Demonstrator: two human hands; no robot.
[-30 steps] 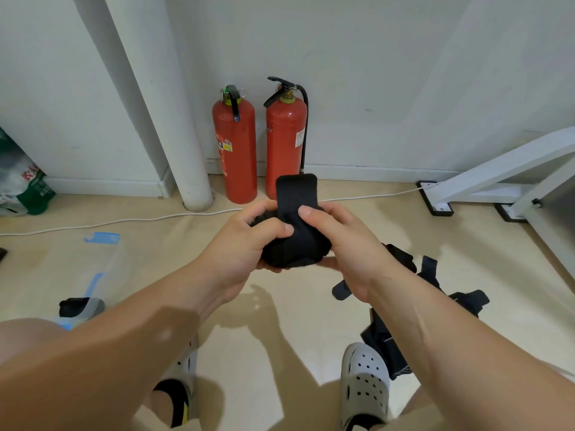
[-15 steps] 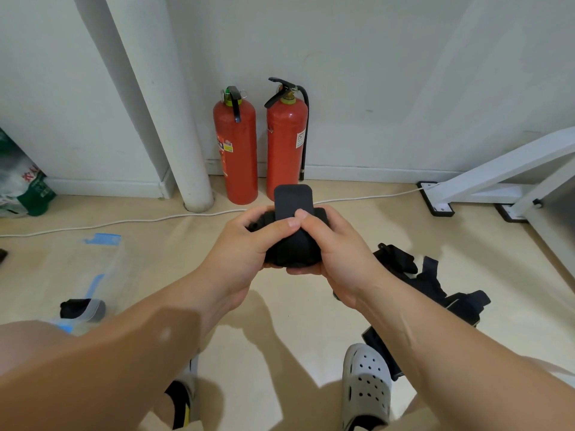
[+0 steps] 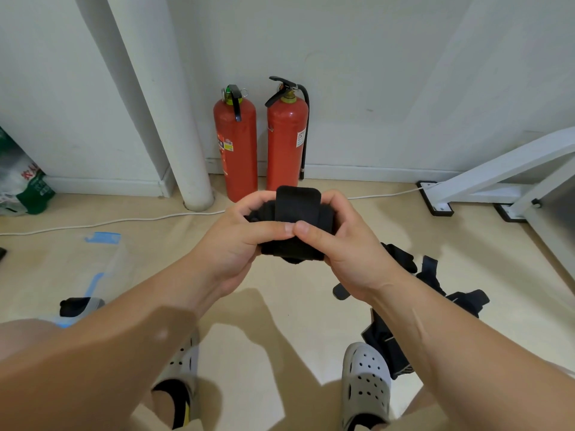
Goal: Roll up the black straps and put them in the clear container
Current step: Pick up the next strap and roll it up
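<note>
left hand (image 3: 230,244) and right hand (image 3: 351,253) both curl round the rolled black fabric strap (image 3: 297,209), held mid-air at centre. best press its far tab flat before carrying it to the clear plastic container (image 3: 109,262), near left.

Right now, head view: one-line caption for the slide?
Left hand and right hand grip a part-rolled black strap; loose straps lie at right, the clear container at left.

A plain utility corner of an office or workroom — two red fire extinguishers (image 3: 261,144) against a bare white wall (image 3: 389,73), a white pipe (image 3: 168,119), a loose cable (image 3: 109,220), a white metal frame (image 3: 497,178).
</note>
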